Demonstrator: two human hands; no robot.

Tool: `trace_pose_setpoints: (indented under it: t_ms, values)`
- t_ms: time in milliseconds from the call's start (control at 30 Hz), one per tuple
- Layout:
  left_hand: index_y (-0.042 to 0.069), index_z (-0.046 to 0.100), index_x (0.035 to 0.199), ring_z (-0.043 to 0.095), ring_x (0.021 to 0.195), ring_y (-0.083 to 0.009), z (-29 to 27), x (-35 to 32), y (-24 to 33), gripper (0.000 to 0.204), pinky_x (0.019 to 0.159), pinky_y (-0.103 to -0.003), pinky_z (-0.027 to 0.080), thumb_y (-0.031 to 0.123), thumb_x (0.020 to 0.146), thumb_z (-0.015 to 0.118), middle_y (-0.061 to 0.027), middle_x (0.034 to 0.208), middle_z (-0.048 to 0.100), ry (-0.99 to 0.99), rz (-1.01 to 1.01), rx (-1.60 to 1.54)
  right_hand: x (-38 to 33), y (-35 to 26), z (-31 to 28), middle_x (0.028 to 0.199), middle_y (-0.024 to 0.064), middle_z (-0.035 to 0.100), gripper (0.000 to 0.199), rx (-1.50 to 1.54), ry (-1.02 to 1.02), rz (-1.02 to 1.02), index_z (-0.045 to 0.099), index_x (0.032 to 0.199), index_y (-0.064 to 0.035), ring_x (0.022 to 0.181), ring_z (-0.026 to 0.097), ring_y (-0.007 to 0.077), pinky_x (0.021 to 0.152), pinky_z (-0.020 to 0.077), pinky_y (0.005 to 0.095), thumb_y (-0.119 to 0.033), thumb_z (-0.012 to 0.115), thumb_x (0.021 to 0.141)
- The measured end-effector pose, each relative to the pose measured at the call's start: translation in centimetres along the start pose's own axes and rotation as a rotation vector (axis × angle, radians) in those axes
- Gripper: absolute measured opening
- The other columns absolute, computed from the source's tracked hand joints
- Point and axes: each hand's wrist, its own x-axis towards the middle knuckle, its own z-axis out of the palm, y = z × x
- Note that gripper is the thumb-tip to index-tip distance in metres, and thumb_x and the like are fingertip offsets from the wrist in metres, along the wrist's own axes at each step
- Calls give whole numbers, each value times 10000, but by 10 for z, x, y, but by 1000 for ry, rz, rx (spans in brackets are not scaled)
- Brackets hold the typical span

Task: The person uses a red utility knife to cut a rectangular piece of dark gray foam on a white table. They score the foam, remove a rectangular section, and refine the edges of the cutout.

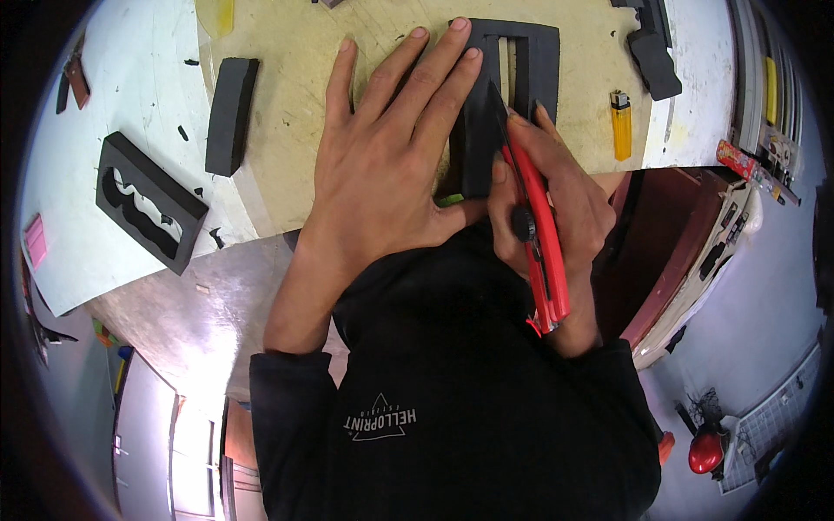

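Observation:
A black foam block [541, 65] with a long narrow slot lies at the table's near edge. Spread flat, my left hand [373, 169] rests its index and middle fingertips on the block's left side, the thumb stretched toward its near end. My right hand [578, 195] is closed around a red utility knife [546, 239] with a black slider. The knife's dark blade points away from me along the block's left strip, beside the slot. Whether the tip is in the foam I cannot tell.
Left of my hands lie a plain black foam bar [231, 117] and a black foam frame [152, 204] with a wavy cutout. To the right are a yellow lighter [620, 126] and a dark foam piece [653, 65]. Small black scraps dot the table [287, 130].

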Motion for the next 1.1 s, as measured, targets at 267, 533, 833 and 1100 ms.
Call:
trace_pose_setpoints:
  t_ms: [267, 533, 833, 1100]
  values:
    - [144, 484, 1535, 416, 1488, -274, -1, 1, 6, 1076, 1257, -587, 167, 426, 558, 836, -53, 1641, 416, 17, -4, 7, -1, -15, -17, 1102, 223, 731, 392, 7, -124, 114, 669, 1172, 54, 1098, 725, 376, 1063, 521, 534, 87, 714, 784]
    - [139, 493, 1524, 419, 1484, -283, -2, 0, 3, 1074, 1259, -582, 174, 371, 539, 854, -47, 1635, 424, 17, 0, -30, 6, -21, -26, 1054, 220, 742, 375, 26, -158, 171, 678, 1163, 52, 1007, 753, 362, 1079, 511, 518, 76, 714, 790]
    - [137, 473, 1539, 401, 1492, -297, -4, -2, 0, 1173, 1264, -583, 160, 560, 534, 905, -53, 1639, 411, -6, 15, -21, 8, -38, -40, 1039, 197, 762, 334, -111, 27, 172, 701, 1194, 42, 925, 760, 229, 887, 568, 356, 20, 741, 863]
    - [108, 454, 1546, 378, 1507, -299, -4, 0, 1, 1156, 1268, -588, 134, 618, 596, 872, -80, 1646, 393, -34, 24, -7, 11, 11, 9, 1137, 268, 726, 318, 25, 167, 28, 651, 1199, 109, 1083, 720, 316, 971, 559, 419, 31, 710, 896]
